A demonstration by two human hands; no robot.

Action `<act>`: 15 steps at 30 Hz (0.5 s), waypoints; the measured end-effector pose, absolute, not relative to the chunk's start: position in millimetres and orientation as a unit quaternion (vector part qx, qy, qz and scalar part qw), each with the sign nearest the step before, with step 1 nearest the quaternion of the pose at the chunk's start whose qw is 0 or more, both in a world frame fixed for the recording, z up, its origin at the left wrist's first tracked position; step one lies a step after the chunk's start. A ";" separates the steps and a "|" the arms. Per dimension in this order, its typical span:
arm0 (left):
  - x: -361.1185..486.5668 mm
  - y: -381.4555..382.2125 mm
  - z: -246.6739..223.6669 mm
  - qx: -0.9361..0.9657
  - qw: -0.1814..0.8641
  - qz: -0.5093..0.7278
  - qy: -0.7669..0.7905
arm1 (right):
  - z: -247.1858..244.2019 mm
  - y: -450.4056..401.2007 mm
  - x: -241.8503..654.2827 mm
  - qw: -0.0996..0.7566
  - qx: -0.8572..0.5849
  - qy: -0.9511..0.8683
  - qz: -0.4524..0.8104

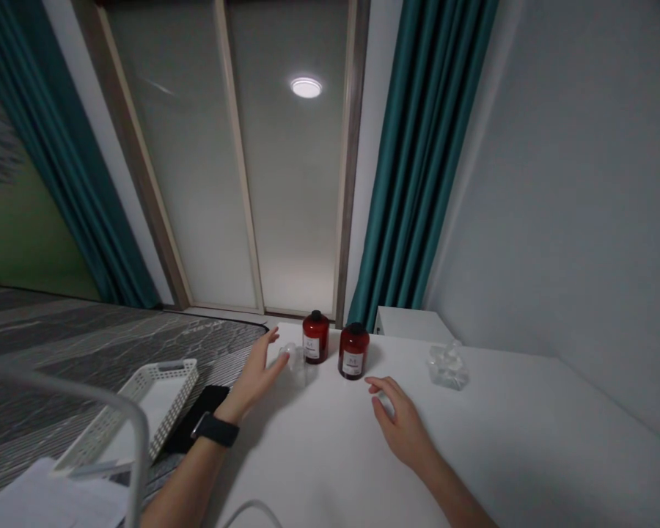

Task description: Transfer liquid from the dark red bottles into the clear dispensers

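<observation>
Two dark red bottles with black caps and white labels stand upright on the white table: the left bottle point(315, 338) and the right bottle point(354, 351). My left hand point(257, 372), with a dark watch on the wrist, has its thumb and fingers spread beside a clear plastic or glass item point(297, 366), just left of the left bottle. The thumb overlaps this item; whether they touch is unclear. Near the right bottle's lower right side, my right hand point(397, 416) is half curled with a gap between thumb and fingers, and nothing shows in it.
A crumpled clear plastic bundle point(448, 367) lies on the white table point(330, 455) at the right. At the left are a white perforated basket point(168, 392), a black flat item point(195, 418), papers point(49, 499) and a grey curved tube point(137, 440). A white cabinet point(410, 323) stands behind.
</observation>
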State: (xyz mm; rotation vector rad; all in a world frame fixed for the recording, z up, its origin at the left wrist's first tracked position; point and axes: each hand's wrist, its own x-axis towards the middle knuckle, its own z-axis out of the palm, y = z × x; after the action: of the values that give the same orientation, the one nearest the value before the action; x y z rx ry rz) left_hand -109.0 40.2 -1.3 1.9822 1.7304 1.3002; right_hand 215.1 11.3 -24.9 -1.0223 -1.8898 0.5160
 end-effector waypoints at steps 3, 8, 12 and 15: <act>-95.7 47.6 23.8 0.709 0.017 0.409 0.574 | -22.3 11.0 216.1 0.463 -0.407 -0.763 0.196; -78.6 84.3 59.3 0.747 0.031 0.298 0.593 | -19.8 11.9 216.7 0.467 -0.405 -0.763 0.193; -71.4 117.4 64.5 0.752 0.082 0.254 0.603 | -21.7 14.1 217.7 0.467 -0.413 -0.757 0.195; -65.4 126.6 62.1 0.750 0.115 0.232 0.609 | -22.7 14.8 218.5 0.466 -0.413 -0.757 0.196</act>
State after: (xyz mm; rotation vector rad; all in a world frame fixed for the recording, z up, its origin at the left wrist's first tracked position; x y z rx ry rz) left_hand -65.4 126.6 62.1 2.1967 1.7832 0.6810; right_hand 218.5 14.8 -22.7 -1.0146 -1.8595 0.4812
